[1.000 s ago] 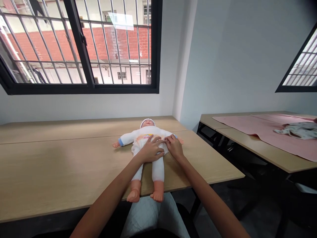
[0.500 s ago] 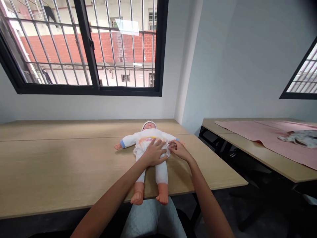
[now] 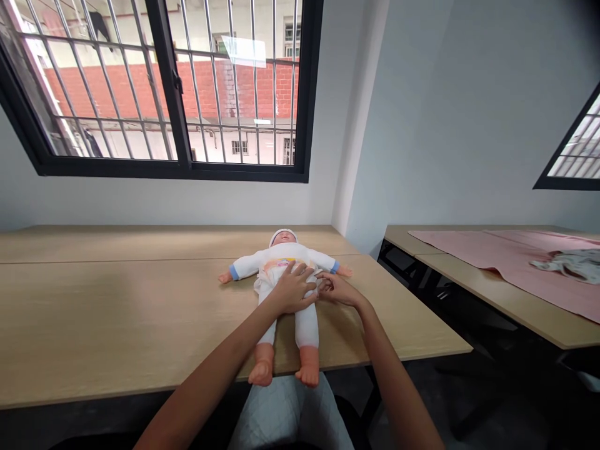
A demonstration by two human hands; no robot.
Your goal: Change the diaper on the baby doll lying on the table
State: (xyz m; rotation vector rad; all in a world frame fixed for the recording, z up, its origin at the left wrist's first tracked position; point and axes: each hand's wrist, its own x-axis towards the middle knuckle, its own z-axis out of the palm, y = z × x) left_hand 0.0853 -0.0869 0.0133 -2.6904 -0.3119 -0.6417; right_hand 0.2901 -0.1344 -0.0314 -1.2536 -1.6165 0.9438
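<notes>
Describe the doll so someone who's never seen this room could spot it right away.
Under the barred window, a long wooden table runs along the wall. The doll lies face up near its right end, feet past the front edge, the left hand flat on its belly. Nothing else there wears white with blue cuffs.

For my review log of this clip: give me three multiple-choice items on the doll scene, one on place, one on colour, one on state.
1. Where does the left hand rest?
A. on the doll's belly
B. on the doll's head
C. on the pink cloth

2. What colour are the cuffs on the doll?
A. red
B. blue
C. green

3. How does the doll lie on the table?
A. face down
B. sitting upright
C. on its back, arms spread

Answers: 1 A, the palm lies flat on its middle, while the right hand touches its side. 2 B, blue bands show at both wrists. 3 C, its face points up and its feet reach the near edge.
</notes>
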